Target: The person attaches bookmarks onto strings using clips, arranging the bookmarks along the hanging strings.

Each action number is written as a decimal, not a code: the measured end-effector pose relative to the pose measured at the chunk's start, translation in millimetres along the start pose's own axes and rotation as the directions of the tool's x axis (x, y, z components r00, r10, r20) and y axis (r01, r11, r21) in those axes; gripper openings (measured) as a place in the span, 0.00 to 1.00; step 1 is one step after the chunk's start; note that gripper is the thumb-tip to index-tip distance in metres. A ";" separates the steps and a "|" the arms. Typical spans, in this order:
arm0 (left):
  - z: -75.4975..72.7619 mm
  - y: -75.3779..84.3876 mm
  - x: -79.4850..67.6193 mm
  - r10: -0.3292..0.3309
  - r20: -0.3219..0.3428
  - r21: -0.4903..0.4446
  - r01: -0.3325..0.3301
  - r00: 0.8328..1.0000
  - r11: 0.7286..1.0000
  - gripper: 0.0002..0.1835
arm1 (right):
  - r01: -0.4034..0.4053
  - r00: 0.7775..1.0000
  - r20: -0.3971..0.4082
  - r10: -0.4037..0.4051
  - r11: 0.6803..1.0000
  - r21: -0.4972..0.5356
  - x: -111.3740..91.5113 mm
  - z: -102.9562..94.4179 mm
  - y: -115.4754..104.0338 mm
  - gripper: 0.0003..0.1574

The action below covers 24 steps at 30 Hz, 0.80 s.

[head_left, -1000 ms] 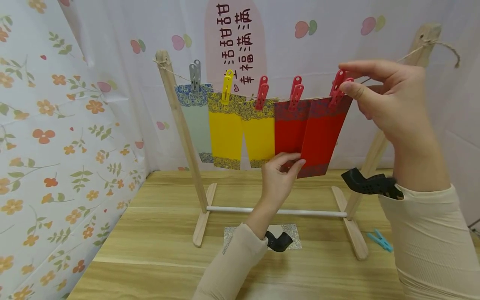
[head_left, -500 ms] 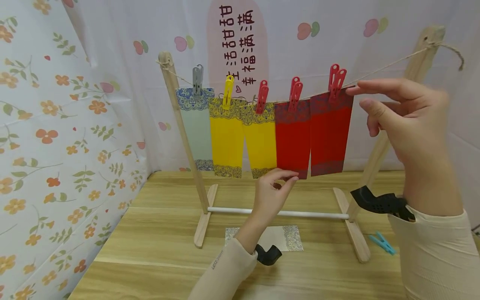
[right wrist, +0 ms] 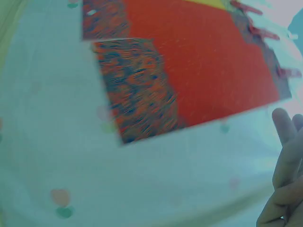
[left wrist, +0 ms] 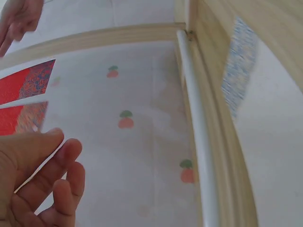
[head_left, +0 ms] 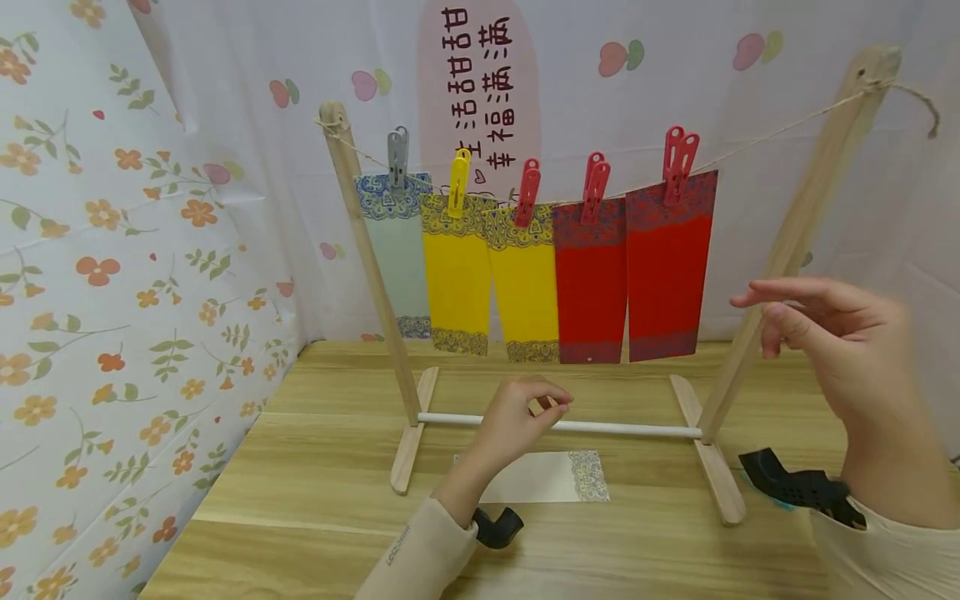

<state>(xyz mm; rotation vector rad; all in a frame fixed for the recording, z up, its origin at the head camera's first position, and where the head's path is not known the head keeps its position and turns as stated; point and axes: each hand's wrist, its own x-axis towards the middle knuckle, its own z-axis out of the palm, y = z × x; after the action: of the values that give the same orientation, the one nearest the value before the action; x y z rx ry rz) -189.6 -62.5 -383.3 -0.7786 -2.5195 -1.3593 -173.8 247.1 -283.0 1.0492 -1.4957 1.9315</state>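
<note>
My left hand (head_left: 520, 417) is over the table in front of the white crossbar (head_left: 600, 427), fingers loosely bent, nothing in them. Below it lies a pale card (head_left: 536, 479) with a patterned border, partly hidden by the hand. My right hand (head_left: 851, 350) hangs relaxed beside the right post, also holding nothing. Nearest to it, a red card (head_left: 667, 283) is clipped to the string (head_left: 783, 127) by a red clothespin (head_left: 678, 171). Left of that hang another red card (head_left: 591, 287), two yellow cards, the nearer one (head_left: 525, 287) overlapping the other (head_left: 455, 279), and a pale green card (head_left: 397, 262).
A wooden stand with a left post (head_left: 375, 283) and right post (head_left: 798, 208) carries the string; its feet, like the right foot (head_left: 720, 483), reach forward. A blue clothespin (head_left: 782, 504) is mostly hidden behind the right wrist camera (head_left: 795, 483). Floral cloth (head_left: 150, 333) borders the left side.
Both hands have let go of the right red card and clothespin and moved down, the right hand also outward. The two red cards now hang side by side.
</note>
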 end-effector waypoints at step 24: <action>-2.2 -30.5 -17.4 -0.327 0.300 0.405 0.191 0.896 0.894 0.20 | -0.598 0.745 -0.114 0.658 0.581 -0.553 -113.1 -153.0 44.7 0.23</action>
<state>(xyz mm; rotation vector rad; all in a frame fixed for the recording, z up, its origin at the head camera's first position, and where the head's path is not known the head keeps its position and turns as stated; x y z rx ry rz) -191.1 -84.3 -410.9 -0.6733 -3.1401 -0.8082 -183.4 389.4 -416.7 0.3479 -2.5575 1.6244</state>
